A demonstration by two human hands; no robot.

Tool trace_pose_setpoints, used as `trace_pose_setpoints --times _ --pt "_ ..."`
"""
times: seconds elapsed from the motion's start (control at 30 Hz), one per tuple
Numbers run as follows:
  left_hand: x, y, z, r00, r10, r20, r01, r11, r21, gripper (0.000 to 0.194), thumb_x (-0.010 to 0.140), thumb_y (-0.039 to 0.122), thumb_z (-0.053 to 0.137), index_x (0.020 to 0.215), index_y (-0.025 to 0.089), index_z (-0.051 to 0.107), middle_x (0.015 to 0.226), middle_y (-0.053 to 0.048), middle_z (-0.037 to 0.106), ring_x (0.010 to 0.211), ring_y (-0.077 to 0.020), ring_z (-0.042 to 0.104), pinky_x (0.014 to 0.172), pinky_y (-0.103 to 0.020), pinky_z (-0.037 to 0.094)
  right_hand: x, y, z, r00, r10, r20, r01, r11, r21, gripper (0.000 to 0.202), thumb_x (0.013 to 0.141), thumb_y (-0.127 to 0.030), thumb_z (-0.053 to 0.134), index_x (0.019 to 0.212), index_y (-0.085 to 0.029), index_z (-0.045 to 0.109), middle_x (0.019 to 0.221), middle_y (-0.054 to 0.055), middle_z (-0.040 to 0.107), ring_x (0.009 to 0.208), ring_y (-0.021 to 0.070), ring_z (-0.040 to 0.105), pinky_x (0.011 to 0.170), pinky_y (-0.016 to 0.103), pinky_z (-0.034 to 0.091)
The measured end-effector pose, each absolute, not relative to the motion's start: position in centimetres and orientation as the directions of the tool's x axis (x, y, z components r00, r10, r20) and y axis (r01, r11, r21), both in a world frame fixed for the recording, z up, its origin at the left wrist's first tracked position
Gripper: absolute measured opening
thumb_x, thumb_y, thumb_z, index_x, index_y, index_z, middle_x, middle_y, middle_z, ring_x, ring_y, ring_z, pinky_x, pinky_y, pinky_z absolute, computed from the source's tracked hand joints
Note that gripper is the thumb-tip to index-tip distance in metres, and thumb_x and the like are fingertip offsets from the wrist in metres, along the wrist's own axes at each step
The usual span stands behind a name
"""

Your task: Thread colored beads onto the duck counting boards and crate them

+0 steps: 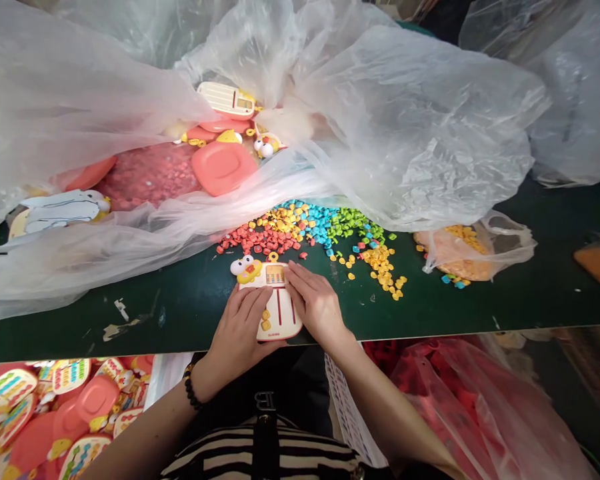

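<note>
A cream plastic toy board (285, 313) with a duck's head, a small window and long red slots rests at the table's near edge. Two yellow pieces (265, 320) sit in its left slot. My left hand (240, 327) grips the board from the left, its fingers lying over the face. On the upper right, my right hand (317, 303) is closed against the board, fingers together beside the window. Whether a small piece is under those fingertips is hidden. Just beyond the board lie loose red pieces (260, 239) and yellow pieces (380, 263).
Blue (320, 223) and green pieces (350, 223) are heaped farther back. Large clear plastic bags (430, 133) cover the back, one holding red toy parts (225, 167). A small bag (473, 253) of yellow pieces lies right. Several toy boards (70, 420) fill a container below left.
</note>
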State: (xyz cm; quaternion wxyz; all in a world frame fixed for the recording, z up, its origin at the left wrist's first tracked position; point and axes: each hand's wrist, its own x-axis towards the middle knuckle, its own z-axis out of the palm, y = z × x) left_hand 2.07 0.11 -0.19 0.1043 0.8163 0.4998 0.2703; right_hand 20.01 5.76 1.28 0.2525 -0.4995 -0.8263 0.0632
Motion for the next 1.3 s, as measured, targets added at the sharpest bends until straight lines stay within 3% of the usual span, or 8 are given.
trace_pose_setpoints --times 0.27,0.53,0.7,0.8,0.87,0.97,1.13,1.3 --pt "1.8 0.1 -0.5 0.359 0.864 0.352 0.735 -0.494 0.464 0.078 0.072 0.045 0.075 0.134 0.014 0.039 0.126 -0.013 0.056 0.120 -0.0305 0.047 0.109 -0.049 0.035 19.8 2.7 1.5 -0.384 0.880 0.281 0.783 0.471 -0.406 0.038 0.096 -0.021 0.042 0.132 -0.017 0.055 0.133 0.011 0.059 0.132 0.0240 0.047 0.102 0.042 0.046" --pt "1.7 0.1 -0.8 0.322 0.863 0.389 0.697 -0.494 0.519 0.077 0.077 0.045 0.070 0.138 0.016 0.032 0.122 -0.014 0.052 0.115 -0.0279 0.050 0.106 -0.050 0.038 18.7 1.9 1.4 -0.484 0.851 0.203 0.707 0.517 -0.483 0.060 0.094 -0.018 0.039 0.151 -0.016 0.019 0.144 0.013 0.048 0.138 0.0216 0.038 0.116 0.051 0.027" --pt "1.9 0.0 -0.7 0.276 0.876 0.395 0.705 -0.464 0.537 0.087 0.075 0.045 0.071 0.144 0.017 0.025 0.134 -0.018 0.044 0.125 -0.0305 0.044 0.102 -0.047 0.042 18.2 3.1 2.0 -0.566 0.800 0.199 0.622 0.573 -0.534 0.057 0.091 -0.013 0.037 0.148 -0.015 0.027 0.144 0.014 0.048 0.137 0.0213 0.041 0.117 0.055 0.021" --pt "1.9 0.1 -0.6 0.322 0.864 0.388 0.713 -0.491 0.500 0.090 0.078 0.046 0.068 0.146 0.016 0.018 0.140 -0.019 0.044 0.129 -0.0309 0.042 0.107 -0.048 0.037 19.0 3.7 2.4 -0.582 0.776 0.244 0.541 0.593 -0.597 0.049 0.090 -0.014 0.040 0.139 -0.019 0.043 0.135 0.009 0.058 0.125 0.0186 0.053 0.112 0.046 0.034" --pt "1.9 0.1 -0.4 0.355 0.866 0.351 0.729 -0.492 0.476 0.090 0.078 0.048 0.067 0.147 0.016 0.020 0.137 -0.017 0.049 0.126 -0.0310 0.045 0.108 -0.049 0.034 20.3 4.7 2.5 -0.427 0.842 0.329 0.592 0.535 -0.602 0.037 0.092 -0.016 0.041 0.125 -0.023 0.057 0.122 0.006 0.067 0.112 0.0176 0.061 0.101 0.039 0.046" --pt "1.9 0.0 -0.2 0.389 0.867 0.310 0.750 -0.494 0.441 0.085 0.077 0.049 0.068 0.143 0.014 0.028 0.133 -0.016 0.053 0.123 -0.0314 0.046 0.110 -0.050 0.032 22.9 7.3 2.2 -0.060 0.894 0.444 0.824 0.295 -0.483 0.029 0.093 -0.019 0.041 0.108 -0.022 0.066 0.103 0.007 0.073 0.094 0.0215 0.066 0.087 0.039 0.051" --pt "2.4 0.0 0.7 0.378 0.865 0.330 0.801 -0.484 0.351 0.076 0.076 0.054 0.066 0.137 0.014 0.042 0.131 -0.016 0.054 0.120 -0.0325 0.047 0.114 -0.058 0.021 25.6 11.0 1.5 -0.087 0.926 0.368 0.972 0.159 -0.171 0.020 0.085 -0.020 0.058 0.100 -0.014 0.069 0.087 0.012 0.073 0.086 0.0287 0.062 0.079 0.042 0.049" --pt "3.0 0.3 0.9 0.413 0.843 0.344 0.809 -0.513 0.286 0.072 0.075 0.061 0.064 0.130 0.017 0.051 0.138 -0.014 0.052 0.126 -0.0347 0.043 0.115 -0.060 0.012 23.5 9.6 1.8 -0.056 0.888 0.457 0.895 0.248 -0.372 0.018 0.091 -0.028 0.054 0.099 -0.020 0.068 0.091 0.007 0.073 0.087 0.0237 0.062 0.080 0.037 0.050"
